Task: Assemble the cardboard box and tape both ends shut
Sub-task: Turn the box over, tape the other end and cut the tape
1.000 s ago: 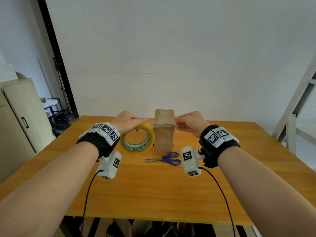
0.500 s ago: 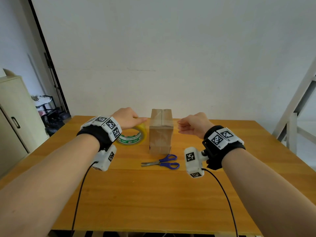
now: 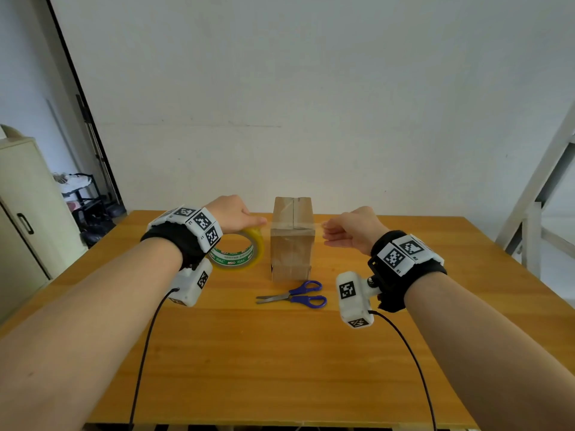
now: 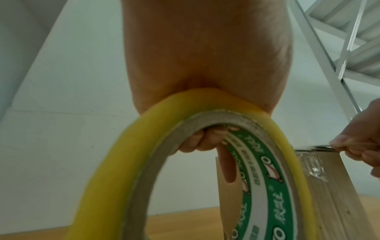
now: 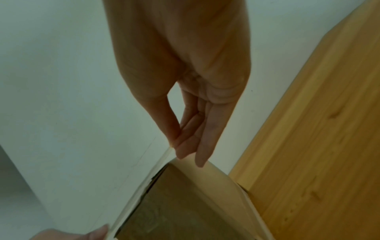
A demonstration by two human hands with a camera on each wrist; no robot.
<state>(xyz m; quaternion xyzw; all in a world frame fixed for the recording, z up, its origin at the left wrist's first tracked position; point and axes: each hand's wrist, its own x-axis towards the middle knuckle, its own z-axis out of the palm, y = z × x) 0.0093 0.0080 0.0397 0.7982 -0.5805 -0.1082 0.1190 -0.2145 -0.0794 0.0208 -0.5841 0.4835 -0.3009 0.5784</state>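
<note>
A tall brown cardboard box stands upright near the middle of the wooden table, its top flaps folded shut with clear tape over the seam and down the upper sides. Just to its left, a yellow roll of packing tape with a green-printed core stands on edge on the table. The left hand grasps the roll from above, fingers curled through the core and the palm over the rim. The right hand hovers just beside the box's upper right edge, thumb and fingers nearly straight and close together; the left wrist view shows its fingertips pinching a strip of clear tape at the box's top corner. Blue-handled scissors lie closed on the table in front of the box.
</note>
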